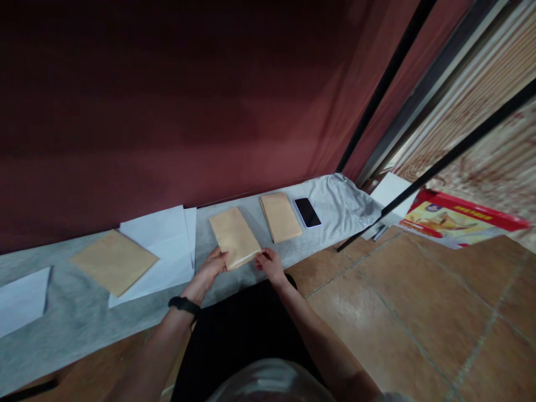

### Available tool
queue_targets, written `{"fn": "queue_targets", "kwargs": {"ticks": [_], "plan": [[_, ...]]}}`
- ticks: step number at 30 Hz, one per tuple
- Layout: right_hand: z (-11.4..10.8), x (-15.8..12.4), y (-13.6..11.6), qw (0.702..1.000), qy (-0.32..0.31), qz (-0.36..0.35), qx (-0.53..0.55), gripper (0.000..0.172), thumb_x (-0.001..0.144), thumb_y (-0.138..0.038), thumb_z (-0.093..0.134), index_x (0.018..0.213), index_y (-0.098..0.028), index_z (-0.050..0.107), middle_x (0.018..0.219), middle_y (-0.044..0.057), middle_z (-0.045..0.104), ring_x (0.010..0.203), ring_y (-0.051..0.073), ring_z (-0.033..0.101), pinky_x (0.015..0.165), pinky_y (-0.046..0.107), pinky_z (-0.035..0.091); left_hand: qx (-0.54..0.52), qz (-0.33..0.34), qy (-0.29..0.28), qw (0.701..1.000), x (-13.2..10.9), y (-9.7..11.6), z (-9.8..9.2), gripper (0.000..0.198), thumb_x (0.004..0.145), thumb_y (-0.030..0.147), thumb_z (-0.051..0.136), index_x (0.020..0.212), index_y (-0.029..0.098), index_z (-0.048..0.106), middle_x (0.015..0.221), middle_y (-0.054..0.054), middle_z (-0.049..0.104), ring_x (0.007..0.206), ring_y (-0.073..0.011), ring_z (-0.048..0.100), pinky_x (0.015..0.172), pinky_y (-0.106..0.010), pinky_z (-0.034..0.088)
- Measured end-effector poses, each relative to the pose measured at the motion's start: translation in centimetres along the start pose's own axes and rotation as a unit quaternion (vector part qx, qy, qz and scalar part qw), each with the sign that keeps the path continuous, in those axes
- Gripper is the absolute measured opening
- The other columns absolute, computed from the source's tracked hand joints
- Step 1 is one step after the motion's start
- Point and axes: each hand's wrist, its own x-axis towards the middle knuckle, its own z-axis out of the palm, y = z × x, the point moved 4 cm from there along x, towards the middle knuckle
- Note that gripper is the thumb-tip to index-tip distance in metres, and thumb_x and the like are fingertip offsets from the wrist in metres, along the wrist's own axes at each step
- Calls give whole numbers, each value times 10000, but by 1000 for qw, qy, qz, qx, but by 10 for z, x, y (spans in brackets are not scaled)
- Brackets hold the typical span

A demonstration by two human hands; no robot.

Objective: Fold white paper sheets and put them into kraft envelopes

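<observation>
A brown paper envelope (234, 234) is held a little above the cloth-covered bench, its near edge toward me. My left hand (213, 264) grips its near left corner, thumb on top. At the near right corner, my right hand (269, 264) pinches the edge with closed fingers. To the right lies a small stack of brown envelopes (280, 216). A flat brown envelope (115, 261) rests at the left, partly over white paper sheets (173, 245).
A phone (307, 213) lies right of the stack on the grey cloth (84, 329). More white paper (23, 298) sits far left. Black poles (385, 84) rise at the right, near a red and yellow box (456, 220) low beside the tiled floor (377, 318).
</observation>
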Motion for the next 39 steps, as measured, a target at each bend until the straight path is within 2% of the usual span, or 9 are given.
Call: {"fn": "queue_targets", "kwargs": {"ticks": [6,10,12,16,18,22,27,32,39], "plan": [[-7,-3,-11,977,1,-124,-173,229,869,-214,600,1086,-209,672,1070,76,695,1047,235,638,1017,412,495,79,-9,-54,995,11,-4,-14,383,678,270,752,1030,176,632,874,-52,743,768,-233,722,621,-324,575],[9,-3,-14,872,-145,-292,-366,291,961,-180,524,1204,-228,676,1304,76,662,1254,220,569,1126,426,433,264,42,45,963,18,3,-24,223,775,278,620,974,179,605,762,-7,689,714,-200,685,564,-267,516],[13,-2,-10,836,-174,-321,-409,289,977,-192,536,1227,-238,675,1348,61,652,1283,210,558,1136,428,428,305,53,87,947,20,6,-29,152,784,252,601,921,189,589,697,4,646,724,-207,677,590,-266,505],[14,-1,-3,819,-154,-327,-444,291,981,-198,555,1241,-248,676,1343,57,663,1273,207,576,1126,429,441,370,112,160,908,12,12,-26,212,797,265,631,996,202,602,861,-89,688,1021,-306,673,860,-372,518],[15,-2,-2,816,-143,-332,-452,304,978,-190,552,1254,-244,669,1349,65,660,1275,213,578,1136,440,432,453,231,185,841,7,20,-9,308,857,314,588,1131,173,611,1099,-184,687,1198,-360,604,1016,-461,457],[15,-4,-1,809,-142,-349,-452,323,983,-181,530,1275,-239,655,1349,80,659,1266,223,587,1146,475,421,522,397,42,754,27,26,40,482,940,304,466,1397,166,532,1540,-162,471,1484,-318,341,1224,-485,239],[15,-2,-1,814,-151,-353,-436,292,1008,-207,497,1244,-228,669,1312,90,677,1246,232,598,1131,481,434,597,395,-24,698,91,35,60,583,986,414,409,1514,169,432,1616,-124,373,1527,-276,264,1259,-479,143],[17,-2,-3,821,-154,-349,-424,268,1018,-211,486,1211,-225,671,1305,91,680,1238,228,601,1127,474,434,616,397,-58,678,119,38,55,625,998,476,393,1542,168,389,1630,-112,346,1519,-240,287,1267,-431,133],[17,-2,-8,831,-152,-338,-416,227,1016,-220,504,1161,-237,678,1242,82,704,1200,218,617,1126,460,427,589,406,-120,688,90,24,45,585,1001,408,424,1542,186,391,1631,-92,345,1531,-212,256,1274,-418,118]]}}
